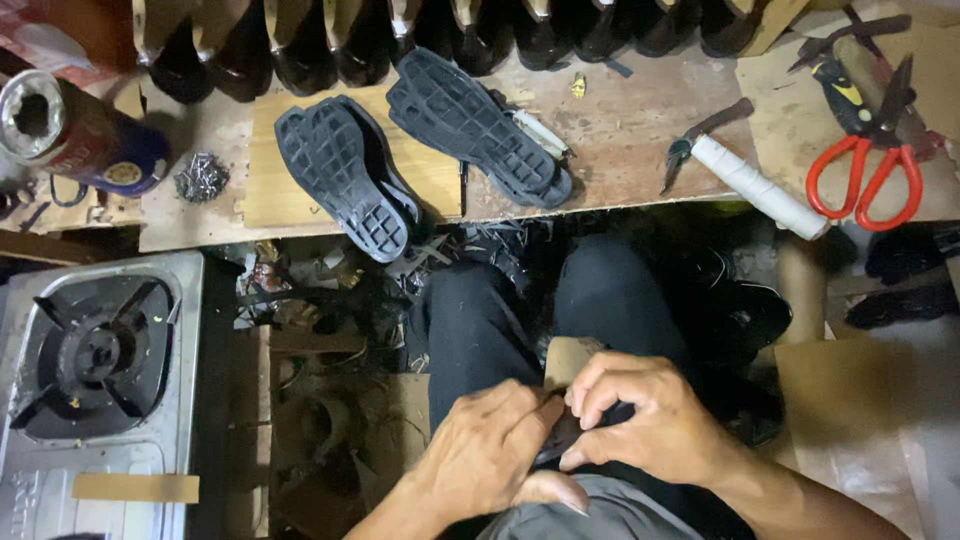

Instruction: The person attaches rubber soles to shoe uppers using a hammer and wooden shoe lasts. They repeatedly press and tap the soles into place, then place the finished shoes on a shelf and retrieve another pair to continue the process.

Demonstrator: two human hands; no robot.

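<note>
Over my lap, my left hand (490, 450) and my right hand (645, 420) both grip a small dark piece of material (572, 428), mostly hidden by my fingers. My legs in dark trousers (480, 320) are below. On the wooden bench ahead, two black shoes lie sole up: one (345, 175) to the left on a light board, the other (475, 120) to its right.
A row of dark shoes (300, 45) lines the back of the bench. Red-handled scissors (868, 165), pliers (700, 140), a white roll (755, 185) lie right. A can (75, 135) and nail pile (202, 177) sit left. A gas burner (95, 355) stands lower left; scraps litter the floor.
</note>
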